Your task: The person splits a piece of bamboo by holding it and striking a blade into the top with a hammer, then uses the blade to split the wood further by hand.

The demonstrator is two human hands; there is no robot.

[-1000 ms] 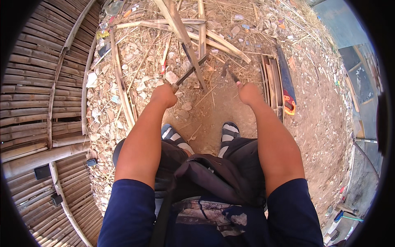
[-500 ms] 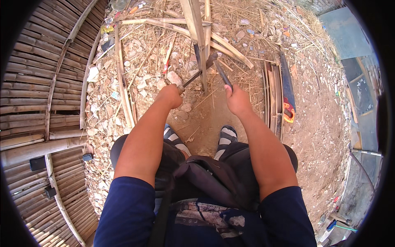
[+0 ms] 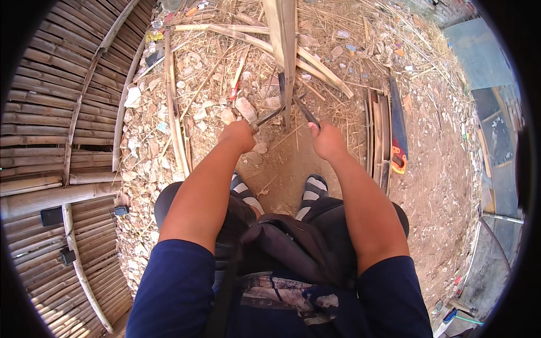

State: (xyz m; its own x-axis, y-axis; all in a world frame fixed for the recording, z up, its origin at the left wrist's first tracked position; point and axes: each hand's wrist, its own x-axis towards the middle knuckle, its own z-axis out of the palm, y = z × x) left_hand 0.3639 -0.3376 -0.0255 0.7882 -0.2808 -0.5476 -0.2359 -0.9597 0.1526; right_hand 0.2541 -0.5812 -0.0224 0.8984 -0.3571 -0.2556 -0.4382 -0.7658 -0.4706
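Observation:
An upright split bamboo pole [image 3: 289, 45] stands in front of me, its lower end near the dirt. My left hand [image 3: 238, 137] is closed round the handle of a dark, bent-looking blade tool [image 3: 271, 115]. That blade reaches to the bamboo, and a dark part rises along the pole's left side; its exact kind is unclear. My right hand [image 3: 328, 141] grips the dark handle of a hammer [image 3: 307, 111] with the thumb along it. The hammer's head is mostly hidden at the bamboo's right edge.
To the right lie several bamboo strips [image 3: 378, 135] and a handsaw [image 3: 398, 121] with an orange handle. Long bamboo pieces [image 3: 242, 35] cross the straw and stones ahead. A slatted bamboo wall [image 3: 48, 104] stands at left, grey sheets [image 3: 479, 53] at right.
The bamboo pole and both tools appear shifted slightly right in the view. The hammer head, visible beside the pole before, is now mostly hidden. Both hands keep their grips.

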